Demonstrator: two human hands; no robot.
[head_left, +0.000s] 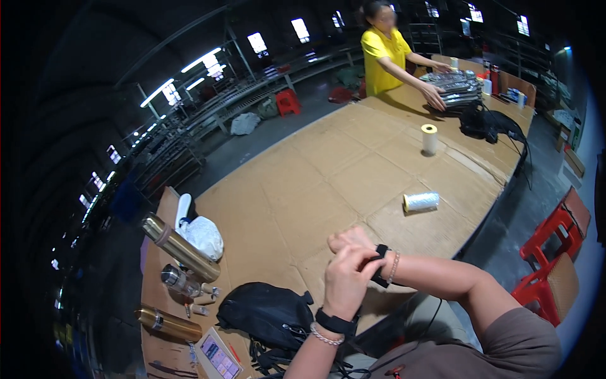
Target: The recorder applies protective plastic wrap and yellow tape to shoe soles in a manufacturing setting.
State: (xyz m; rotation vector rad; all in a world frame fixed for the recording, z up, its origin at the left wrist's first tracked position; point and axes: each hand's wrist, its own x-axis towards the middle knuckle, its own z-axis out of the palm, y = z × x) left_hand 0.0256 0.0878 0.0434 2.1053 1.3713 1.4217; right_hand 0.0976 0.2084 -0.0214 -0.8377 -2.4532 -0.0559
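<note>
L hand point(345, 282) pinching black R-wrist strap point(379, 276), R hand point(353, 238) curled, nr cardboard point(315, 196) edge, wide open stretch ahead

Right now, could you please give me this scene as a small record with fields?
Left hand: at the black wristband on the right wrist
Right hand: partly behind the left hand, over brown cardboard
Beside left forearm: black bag
Rolls: upright roll, lying roll
Far end: co-worker in yellow, hands at dark shiny stack
</note>
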